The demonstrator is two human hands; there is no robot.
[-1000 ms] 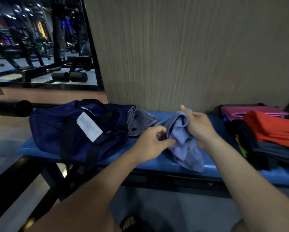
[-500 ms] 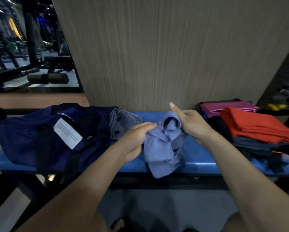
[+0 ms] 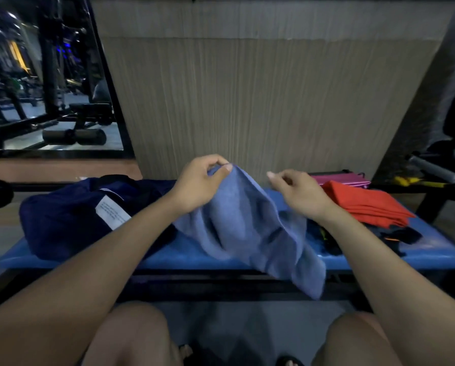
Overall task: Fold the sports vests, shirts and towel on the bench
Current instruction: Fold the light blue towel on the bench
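The blue worktop (image 3: 184,253) ran across the view in front of a wood-grain wall (image 3: 260,101). A navy bag (image 3: 70,220) (white label facing up) lay on its left part. The grey-blue towel (image 3: 250,228) hung at the middle, its lower end draping past the worktop's front edge. To the right sat a stack of folded clothes: a red shirt (image 3: 363,204) over dark ones (image 3: 395,235), a pink piece (image 3: 340,178) behind. The left hand (image 3: 200,184) had a closed grip, pinching the towel's top edge and holding it raised. The right hand (image 3: 297,192) was just beside the towel, fingers curled; whether its grip held cloth I cannot tell.
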